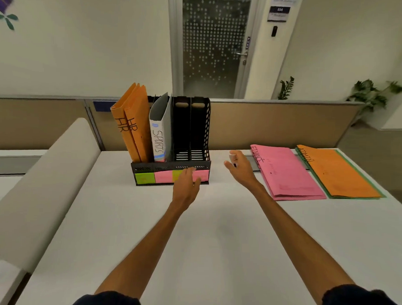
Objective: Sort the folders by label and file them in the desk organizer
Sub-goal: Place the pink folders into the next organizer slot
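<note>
Head view: black perforated plastic desk organizer point(197, 129) standing upright toward the back of a smooth white table point(215, 244). Leftmost slot filled with two orange card folders point(133, 125), each hand-lettered "HR" in black, leaning left. Next slot with a grey folder point(161, 128) marked "SPORTS" down its white spine. Two right-hand slots holding nothing. Square sticky notes point(162, 176), green and pink, stuck along the front lip, their writing too faint to read. Left hand point(186, 186) released, fingers loosely spread, against the organizer's front edge, gripping nothing. Right hand point(239, 167) also unclenched, hovering beside a flat pink folder stack point(290, 173) lettered "FINANCE". Further right, orange folder point(340, 173) reading roughly "ADMIN", lying flat on a green one point(353, 197).
</note>
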